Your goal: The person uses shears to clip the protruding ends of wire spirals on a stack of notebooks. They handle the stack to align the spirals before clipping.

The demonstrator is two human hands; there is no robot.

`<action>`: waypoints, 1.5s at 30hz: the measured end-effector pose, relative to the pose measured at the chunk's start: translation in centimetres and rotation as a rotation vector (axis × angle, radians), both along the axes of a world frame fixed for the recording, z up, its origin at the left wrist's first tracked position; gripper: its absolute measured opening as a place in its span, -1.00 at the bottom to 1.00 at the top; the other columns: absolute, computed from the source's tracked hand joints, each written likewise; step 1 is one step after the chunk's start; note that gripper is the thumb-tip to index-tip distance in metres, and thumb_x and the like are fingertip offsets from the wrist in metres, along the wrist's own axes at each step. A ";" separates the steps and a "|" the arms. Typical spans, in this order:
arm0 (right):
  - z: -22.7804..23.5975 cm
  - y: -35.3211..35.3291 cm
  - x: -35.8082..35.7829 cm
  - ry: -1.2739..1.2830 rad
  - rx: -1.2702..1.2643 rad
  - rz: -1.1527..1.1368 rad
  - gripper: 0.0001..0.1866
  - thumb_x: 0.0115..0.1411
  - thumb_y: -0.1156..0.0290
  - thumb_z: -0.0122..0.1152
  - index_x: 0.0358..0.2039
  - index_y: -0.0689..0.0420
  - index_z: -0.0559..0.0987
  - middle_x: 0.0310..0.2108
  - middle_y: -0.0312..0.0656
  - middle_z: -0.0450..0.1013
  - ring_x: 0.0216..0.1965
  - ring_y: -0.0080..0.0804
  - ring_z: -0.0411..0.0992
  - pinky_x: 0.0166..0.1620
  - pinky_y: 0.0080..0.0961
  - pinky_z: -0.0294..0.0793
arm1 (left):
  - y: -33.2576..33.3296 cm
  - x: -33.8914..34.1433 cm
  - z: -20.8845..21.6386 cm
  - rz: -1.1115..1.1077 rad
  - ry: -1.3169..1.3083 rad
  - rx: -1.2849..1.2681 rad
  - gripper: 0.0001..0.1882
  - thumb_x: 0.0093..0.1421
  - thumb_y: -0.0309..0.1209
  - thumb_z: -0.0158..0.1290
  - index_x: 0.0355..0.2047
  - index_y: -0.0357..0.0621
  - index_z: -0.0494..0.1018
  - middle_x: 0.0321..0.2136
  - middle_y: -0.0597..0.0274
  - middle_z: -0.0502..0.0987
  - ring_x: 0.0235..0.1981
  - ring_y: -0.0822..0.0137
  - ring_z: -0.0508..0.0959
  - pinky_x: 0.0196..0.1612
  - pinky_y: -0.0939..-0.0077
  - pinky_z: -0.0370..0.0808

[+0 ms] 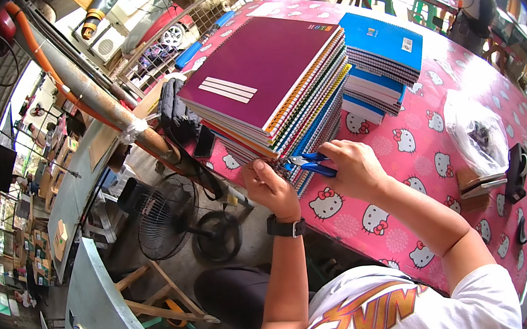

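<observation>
A tall stack of spiral notebooks (265, 74) with a maroon cover on top stands at the table's near edge. My right hand (355, 169) is closed around the blue handles of a pair of pliers (317, 167). The pliers' metal jaws point left at the coiled wire edges low on the stack's near corner. My left hand (272, 188), with a black watch on its wrist, pinches a notebook's corner there, its thumb up beside the jaws. The left fingertips are partly hidden, and which notebook they hold is unclear.
Beside the stack, to the right, lies a lower pile of blue spiral notebooks (384, 42). A plastic bag (475, 130) rests on the pink patterned tablecloth (409, 205). A black fan (169, 215) stands left of the table, near a slanting rusty pole (157, 142).
</observation>
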State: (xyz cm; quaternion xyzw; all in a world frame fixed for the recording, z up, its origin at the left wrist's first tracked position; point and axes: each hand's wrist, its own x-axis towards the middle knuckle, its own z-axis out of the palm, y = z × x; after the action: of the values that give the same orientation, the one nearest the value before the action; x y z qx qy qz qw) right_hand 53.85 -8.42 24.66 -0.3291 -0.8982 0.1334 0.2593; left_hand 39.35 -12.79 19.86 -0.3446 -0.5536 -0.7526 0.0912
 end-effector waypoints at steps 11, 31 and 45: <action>-0.4 0.0 0.5 0.014 0.134 -0.026 -0.56 -0.19 0.31 0.33 -0.24 0.12 0.48 -0.39 -0.15 0.43 -0.24 -0.18 0.43 -0.18 -0.27 0.39 | 0.1 -0.1 -0.2 -0.024 -0.094 0.016 -0.61 0.36 -0.23 -0.21 -0.51 -0.29 0.28 -0.65 0.32 0.31 -0.60 0.52 0.23 -0.53 0.58 0.21; 0.1 0.7 1.0 -0.052 -0.010 0.018 -0.61 -0.21 0.32 0.33 -0.30 0.12 0.51 -0.42 -0.17 0.46 -0.29 -0.17 0.45 -0.22 -0.25 0.41 | 0.2 -0.2 0.1 0.013 -0.048 0.033 -0.62 0.35 -0.26 -0.17 -0.51 -0.31 0.30 -0.68 0.31 0.29 -0.65 0.53 0.18 -0.60 0.57 0.16; 0.0 -0.1 0.7 -0.129 0.093 -0.039 -0.47 -0.26 0.25 0.40 -0.23 0.12 0.45 -0.32 -0.18 0.40 -0.13 -0.22 0.35 -0.13 -0.26 0.31 | 0.0 -0.3 -0.1 -0.034 -0.117 0.027 -0.62 0.36 -0.24 -0.21 -0.46 -0.33 0.31 -0.63 0.27 0.34 -0.61 0.49 0.25 -0.54 0.56 0.26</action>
State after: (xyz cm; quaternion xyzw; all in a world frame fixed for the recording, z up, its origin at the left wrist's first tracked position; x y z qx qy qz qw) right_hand 54.55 -8.55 24.62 -0.3421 -0.9115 0.0652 0.2186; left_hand 39.07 -12.76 19.78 -0.3082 -0.5419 -0.7802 0.0506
